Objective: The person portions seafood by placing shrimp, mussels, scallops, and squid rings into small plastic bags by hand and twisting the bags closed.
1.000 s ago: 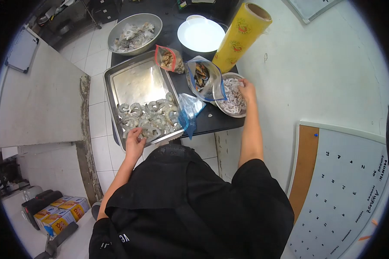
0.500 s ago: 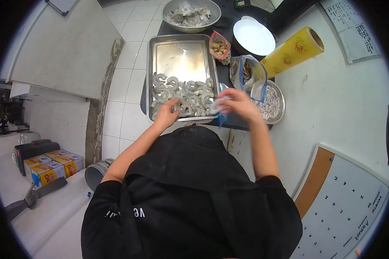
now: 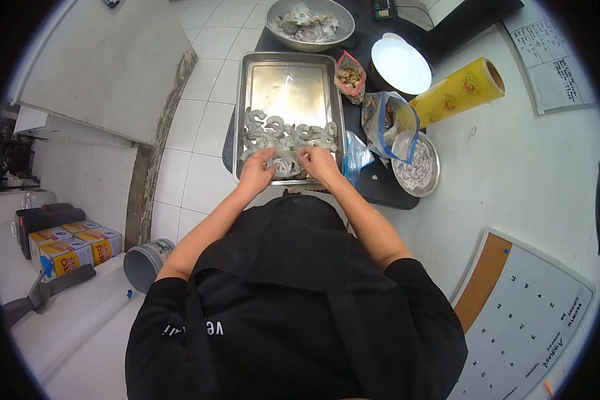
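A metal tray (image 3: 290, 77) holds rows of grey raw shrimp (image 3: 273, 127) over its near half. At its near edge, both of my hands pinch a thin clear plastic bag (image 3: 285, 155). My left hand (image 3: 255, 173) is closed on the bag's left side, and my right hand (image 3: 319, 165) on its right side. Pale shrimp show at or under the plastic; I cannot tell whether they lie inside it. Just right of the tray lies a blue-tinted plastic bag (image 3: 357, 159).
Right of the tray stand a bowl of peeled shrimp (image 3: 417, 177), an open zip bag (image 3: 390, 123), a red-edged bag (image 3: 349, 77), a white dish (image 3: 401, 65) and a yellow wrap roll (image 3: 460, 92). A large bowl (image 3: 311, 45) sits behind. The wall (image 3: 500, 160) borders the right side.
My right hand has moved left from beyond the tray's right edge, bringing the clear plastic over the shrimp beside my left hand. The view has shifted slightly.
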